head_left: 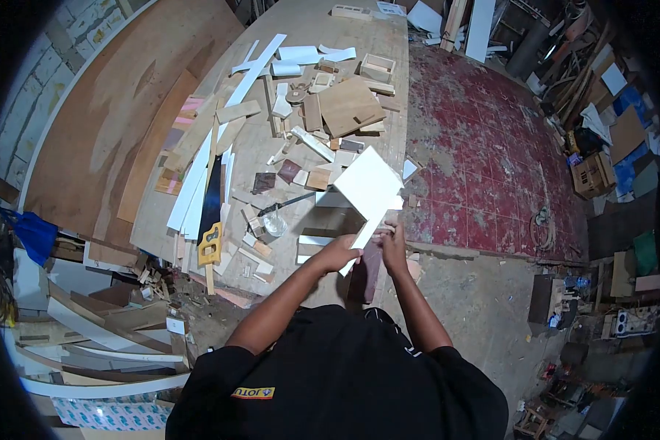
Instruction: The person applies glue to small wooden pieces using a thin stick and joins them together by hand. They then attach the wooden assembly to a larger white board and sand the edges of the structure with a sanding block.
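A white piece with a square face [368, 182] and a narrow strip running down toward me is held up over the near edge of the workbench. My left hand [336, 254] is closed around the lower end of that strip, thumb on its edge. Close beside it, my right hand [394, 248] has its fingers curled in behind the strip's right side; whatever they pinch is hidden. Below both hands is a dark reddish-brown block [367, 277]. White strips [312, 240] lie on the bench just left of my hands.
A handsaw with a yellow handle [210, 246] lies at the bench's left. Wood offcuts, a square plywood board [343, 105] and white edging strips [257, 70] cover the workbench [293, 20]. Right of it spreads a red tiled floor [484, 147]; scrap boards [110, 323] pile up at left.
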`<action>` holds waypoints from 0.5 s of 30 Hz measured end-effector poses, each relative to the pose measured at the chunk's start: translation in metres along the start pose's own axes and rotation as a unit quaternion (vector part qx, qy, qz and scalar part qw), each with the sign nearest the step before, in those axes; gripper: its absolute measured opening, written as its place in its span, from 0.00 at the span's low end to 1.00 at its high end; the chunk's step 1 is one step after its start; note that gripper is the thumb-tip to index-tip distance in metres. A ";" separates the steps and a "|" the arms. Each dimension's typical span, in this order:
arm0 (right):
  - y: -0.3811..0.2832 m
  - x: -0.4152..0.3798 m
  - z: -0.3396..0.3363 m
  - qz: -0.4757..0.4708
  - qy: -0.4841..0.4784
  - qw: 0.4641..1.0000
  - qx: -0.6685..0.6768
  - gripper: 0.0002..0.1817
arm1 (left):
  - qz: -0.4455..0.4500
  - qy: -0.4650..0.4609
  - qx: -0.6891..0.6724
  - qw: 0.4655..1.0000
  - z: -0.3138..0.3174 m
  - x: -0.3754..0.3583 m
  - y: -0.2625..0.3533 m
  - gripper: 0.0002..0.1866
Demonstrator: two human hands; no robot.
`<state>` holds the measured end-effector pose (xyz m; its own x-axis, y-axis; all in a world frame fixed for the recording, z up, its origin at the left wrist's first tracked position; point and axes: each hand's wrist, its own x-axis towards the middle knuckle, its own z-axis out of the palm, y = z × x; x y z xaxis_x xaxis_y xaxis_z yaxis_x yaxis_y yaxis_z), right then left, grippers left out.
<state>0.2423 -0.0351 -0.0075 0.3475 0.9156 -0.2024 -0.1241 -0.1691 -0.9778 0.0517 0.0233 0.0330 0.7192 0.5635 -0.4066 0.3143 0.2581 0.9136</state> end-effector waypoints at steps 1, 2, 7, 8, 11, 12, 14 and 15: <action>0.007 0.003 0.000 0.141 0.009 0.976 0.166 0.23 | 0.089 0.033 0.091 0.991 0.004 0.000 -0.006 0.16; 0.015 -0.001 0.000 0.145 0.008 0.976 0.165 0.23 | 0.086 0.034 0.087 0.992 0.010 -0.002 -0.013 0.16; 0.018 -0.022 0.018 0.201 0.023 0.924 0.324 0.10 | 0.074 0.017 0.193 0.978 0.037 -0.011 -0.027 0.22; 0.030 -0.020 0.015 0.197 0.039 0.920 0.337 0.06 | 0.109 0.022 0.215 0.970 0.040 -0.012 -0.033 0.23; 0.043 -0.018 -0.003 0.192 0.022 0.899 0.393 0.04 | 0.081 -0.009 0.154 0.985 0.031 -0.006 -0.041 0.25; 0.044 -0.016 -0.009 0.197 0.032 0.901 0.385 0.02 | 0.033 -0.033 0.088 0.995 0.027 -0.010 -0.040 0.26; 0.039 -0.013 -0.016 0.177 0.069 0.917 0.350 0.02 | 0.078 0.045 0.106 0.990 0.012 0.004 -0.087 0.26; 0.037 -0.012 -0.020 0.178 0.073 0.917 0.350 0.02 | 0.176 0.139 0.264 0.938 0.001 0.000 -0.098 0.25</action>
<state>0.2526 -0.0593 -0.0423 0.2843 0.7808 -0.5564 -0.8019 -0.1244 -0.5843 0.0217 -0.0028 -0.0561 0.6691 0.7431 0.0020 0.4038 -0.3659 0.8385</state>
